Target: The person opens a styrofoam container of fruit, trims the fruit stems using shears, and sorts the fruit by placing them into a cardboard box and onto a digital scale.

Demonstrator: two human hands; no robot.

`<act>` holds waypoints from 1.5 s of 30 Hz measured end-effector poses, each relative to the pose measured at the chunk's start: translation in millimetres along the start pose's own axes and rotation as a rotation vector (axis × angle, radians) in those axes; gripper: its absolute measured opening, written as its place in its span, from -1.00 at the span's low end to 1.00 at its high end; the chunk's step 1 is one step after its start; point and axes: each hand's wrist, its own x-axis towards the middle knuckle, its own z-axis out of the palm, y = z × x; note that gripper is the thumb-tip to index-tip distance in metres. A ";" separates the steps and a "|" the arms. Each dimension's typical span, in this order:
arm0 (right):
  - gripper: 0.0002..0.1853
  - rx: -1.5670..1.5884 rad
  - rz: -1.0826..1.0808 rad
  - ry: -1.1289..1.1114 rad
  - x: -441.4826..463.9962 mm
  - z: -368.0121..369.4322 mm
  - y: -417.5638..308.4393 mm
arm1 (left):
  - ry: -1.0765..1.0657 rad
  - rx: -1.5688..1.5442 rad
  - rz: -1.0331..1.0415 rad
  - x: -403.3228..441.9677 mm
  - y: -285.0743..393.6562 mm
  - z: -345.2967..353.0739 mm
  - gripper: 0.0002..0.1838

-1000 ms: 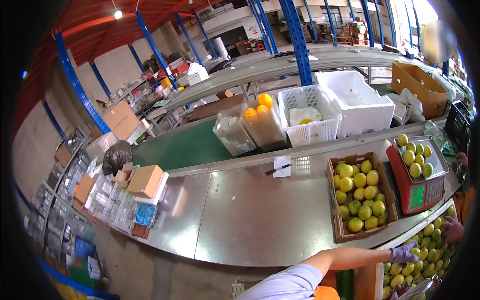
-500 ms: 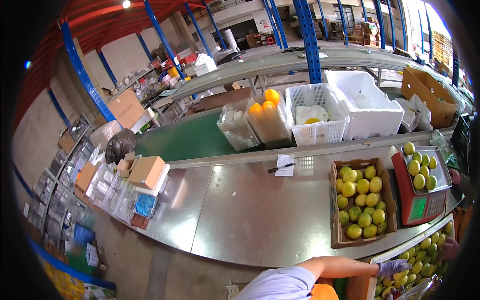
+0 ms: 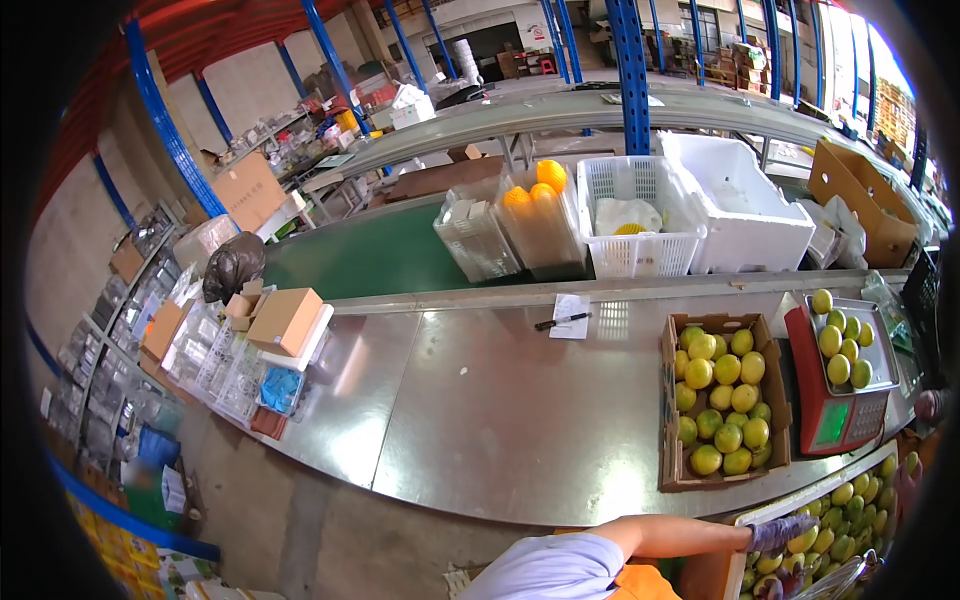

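Note:
My left hand (image 3: 782, 533), in a purple glove, reaches from a lilac sleeve over the crate (image 3: 737, 570) at the lower right. Its fingers stretch out over green-yellow citrus fruit (image 3: 842, 494), and whether they touch one is unclear. Low in the same crate, what looks like my right hand (image 3: 791, 578) shows only in part, its fingers hidden among fruit and shadow. Beyond the crate, a cardboard box (image 3: 674, 476) holds several larger yellow-green citrus fruits. Beside it a red scale (image 3: 822, 410) carries several fruits on its metal tray (image 3: 880, 372).
A co-worker's gloved hands (image 3: 933, 404) show at the right edge. A pen (image 3: 562, 321) lies on paper atop the metal table (image 3: 480, 430). Behind stand a white plastic basket (image 3: 645, 257), a foam box (image 3: 755, 240) and clear containers with oranges (image 3: 545, 235). Boxes (image 3: 285, 322) sit left.
The view has shifted slightly. My left hand stays over the crate with its fingers stretched out. The co-worker's lower hand has moved right, towards the crate's edge.

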 end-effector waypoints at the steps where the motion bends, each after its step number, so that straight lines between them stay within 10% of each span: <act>1: -0.26 -0.005 0.000 0.002 -0.1 -0.3 1.9 | -0.003 -0.036 -0.015 -1.9 3.4 -4.9 -0.37; 11: -0.27 0.125 0.024 0.022 -8.2 -76.5 50.4 | -0.043 -0.442 -0.143 -19.4 41.0 -35.8 -0.43; 15: -0.30 0.286 -0.099 0.029 -140.2 -37.2 -129.6 | -0.132 -0.668 -0.333 -28.2 67.6 -57.9 -0.45; 18: -0.35 0.224 -0.009 0.008 -150.1 -47.5 -135.7 | 0.066 -0.872 -0.359 -23.7 79.2 -59.1 -0.48; 22: -0.20 0.016 -0.011 0.006 -153.0 -47.4 -122.0 | 0.075 -0.925 -0.312 -26.7 69.8 -54.5 -0.20; 38: -0.42 -0.074 0.144 0.103 -158.0 -59.6 -109.8 | -0.019 -0.914 -0.245 -30.2 70.0 -50.4 -0.23; 42: -0.52 0.257 -0.018 0.234 -166.1 -64.1 -91.0 | 0.219 -1.251 -0.260 -19.5 76.0 -87.2 -0.53; 45: -0.51 0.340 -0.011 0.202 -172.3 -72.4 -91.7 | 0.175 -0.788 -0.234 -3.1 70.6 -114.6 -0.76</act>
